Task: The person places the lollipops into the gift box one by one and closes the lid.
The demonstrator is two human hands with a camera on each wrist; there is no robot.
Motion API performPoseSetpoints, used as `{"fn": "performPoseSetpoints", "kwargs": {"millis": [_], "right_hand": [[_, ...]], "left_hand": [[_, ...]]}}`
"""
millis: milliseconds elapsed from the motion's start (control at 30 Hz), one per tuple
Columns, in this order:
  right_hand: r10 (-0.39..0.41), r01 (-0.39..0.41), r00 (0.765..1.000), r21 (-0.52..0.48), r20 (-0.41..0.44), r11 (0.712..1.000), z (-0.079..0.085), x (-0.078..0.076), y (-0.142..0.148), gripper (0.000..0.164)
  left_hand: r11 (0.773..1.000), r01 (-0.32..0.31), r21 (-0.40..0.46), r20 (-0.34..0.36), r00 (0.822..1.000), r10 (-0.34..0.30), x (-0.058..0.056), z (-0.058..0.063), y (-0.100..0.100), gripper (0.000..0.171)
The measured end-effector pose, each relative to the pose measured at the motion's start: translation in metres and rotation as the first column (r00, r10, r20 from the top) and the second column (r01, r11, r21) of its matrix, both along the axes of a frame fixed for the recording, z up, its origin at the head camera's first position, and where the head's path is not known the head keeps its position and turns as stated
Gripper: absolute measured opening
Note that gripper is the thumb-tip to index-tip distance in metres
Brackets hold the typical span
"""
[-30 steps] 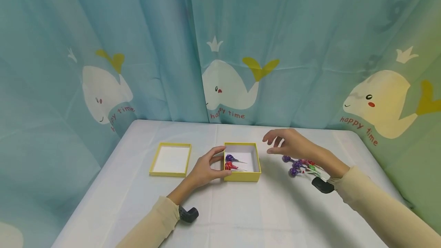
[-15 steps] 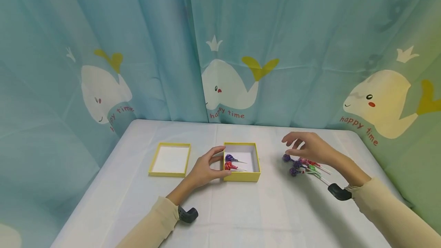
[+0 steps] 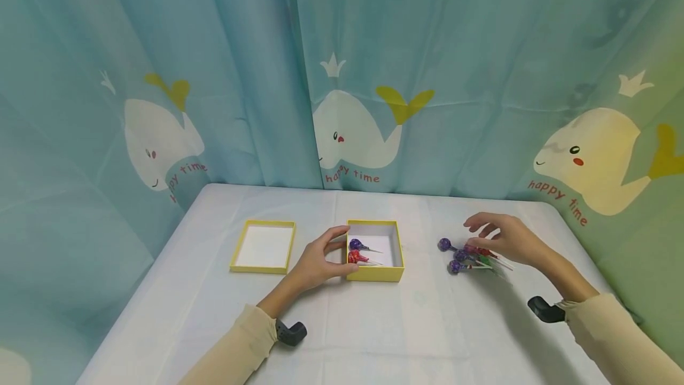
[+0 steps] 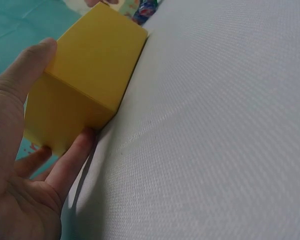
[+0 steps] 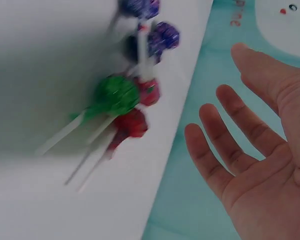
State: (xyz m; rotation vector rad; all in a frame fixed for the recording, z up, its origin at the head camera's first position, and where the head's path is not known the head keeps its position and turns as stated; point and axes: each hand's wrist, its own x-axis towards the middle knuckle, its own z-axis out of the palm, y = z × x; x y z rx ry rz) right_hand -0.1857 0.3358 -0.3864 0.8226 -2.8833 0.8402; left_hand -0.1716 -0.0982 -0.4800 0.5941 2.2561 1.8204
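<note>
My left hand [image 3: 318, 259] grips the left side of a yellow box [image 3: 375, 275] with white insides, thumb at the front and fingers along the side. The left wrist view shows the thumb and fingers against the yellow walls [image 4: 97, 55]. Inside the box lie a purple lollipop [image 3: 356, 245] and a red lollipop [image 3: 357, 257]. Off to the right, my right hand [image 3: 504, 236] hovers over a pile of lollipops, fingers loosely bent and holding nothing. In the right wrist view, a green lollipop [image 5: 117, 95], a red lollipop [image 5: 132, 122] and purple lollipops [image 5: 166, 35] lie beside the hand.
A shallow yellow lid [image 3: 265, 246], white inside, lies left of the box. Everything rests on a white-covered table [image 3: 374, 331]. A blue-green curtain [image 3: 256, 76] printed with whales hangs close behind the table and along both sides.
My right hand has moved right and lower, from beside the box to over the lollipop pile. The left hand and the box have stayed in place.
</note>
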Motion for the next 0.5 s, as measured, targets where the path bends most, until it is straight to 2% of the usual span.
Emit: {"fn": "performPoseSetpoints", "kwargs": {"millis": [133, 500], "right_hand": [[-0.008, 0.008, 1.000, 0.002, 0.009, 1.000, -0.009, -0.001, 0.011, 0.025], [-0.074, 0.072, 0.992, 0.027, 0.105, 0.997, -0.031, -0.002, 0.032, 0.031]], "left_hand": [[1.000, 0.001, -0.001, -0.008, 1.000, -0.001, -0.001, 0.000, 0.000, 0.087], [1.000, -0.006, -0.011, 0.004, 1.000, 0.006, 0.001, 0.002, 0.000, 0.089]]}}
